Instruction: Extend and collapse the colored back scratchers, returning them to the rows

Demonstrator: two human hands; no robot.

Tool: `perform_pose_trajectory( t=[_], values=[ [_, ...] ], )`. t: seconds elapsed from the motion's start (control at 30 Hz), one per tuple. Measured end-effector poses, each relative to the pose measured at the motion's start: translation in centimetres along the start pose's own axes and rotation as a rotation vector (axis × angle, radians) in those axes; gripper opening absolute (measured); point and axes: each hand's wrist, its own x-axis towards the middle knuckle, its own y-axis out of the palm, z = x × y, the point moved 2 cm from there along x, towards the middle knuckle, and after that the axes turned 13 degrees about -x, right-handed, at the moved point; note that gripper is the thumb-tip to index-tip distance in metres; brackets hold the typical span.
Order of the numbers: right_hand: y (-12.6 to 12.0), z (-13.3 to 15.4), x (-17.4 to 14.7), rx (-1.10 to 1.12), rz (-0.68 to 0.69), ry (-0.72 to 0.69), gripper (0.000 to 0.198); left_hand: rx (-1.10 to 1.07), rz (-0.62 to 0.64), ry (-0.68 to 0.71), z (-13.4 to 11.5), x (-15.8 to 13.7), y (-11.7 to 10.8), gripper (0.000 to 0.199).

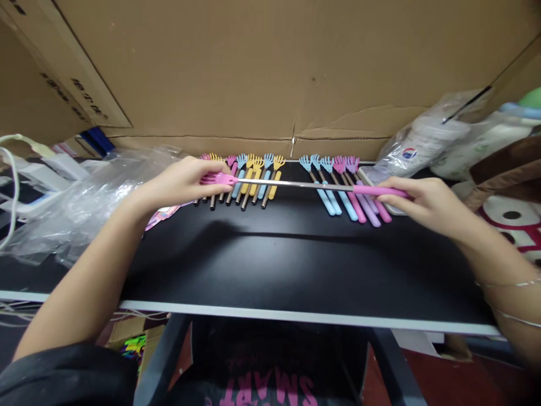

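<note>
A pink back scratcher (pixel 291 184) with a long metal rod stretches level above the black table, casting a shadow below it. My left hand (pixel 186 179) is closed around its pink claw head, and my right hand (pixel 422 203) grips its pink handle. Behind the left end lie several back scratchers (pixel 256 183) in pink, yellow and blue, their claws toward the back. To the right, behind the handle, lies another row of back scratchers (pixel 325 192) in blue, pink and purple, with their handles toward me.
A cardboard wall (pixel 253 73) rises behind the table (pixel 262 276). Clear plastic bags (pixel 97 194) lie at the left beside a white cable (pixel 16 192). A bagged white cup (pixel 431 144) stands back right. Below the table's left side is a box of colourful pieces (pixel 134 347).
</note>
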Motion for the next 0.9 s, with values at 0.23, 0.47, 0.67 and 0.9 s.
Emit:
perform_pose_trajectory(
  t=[0.23,0.47,0.67,0.9],
  values=[
    [2.7,2.5,0.0,0.011,-0.032,-0.089,0.041,0.162,-0.124,0.094,-3.3,0.3,3.7,0.032],
    [2.9,3.6,0.1,-0.084,0.003,-0.106,0.053,0.073,-0.064,0.138,-4.0,0.9,5.8,0.026],
    [2.9,3.2,0.1,-0.21,0.008,-0.097,0.054,0.086,-0.072,0.114,-4.1,1.3,6.5,0.029],
    [1.8,1.9,0.2,-0.265,0.09,-0.075,0.054,0.225,0.041,0.028,-3.9,1.2,4.7,0.034]
  ],
)
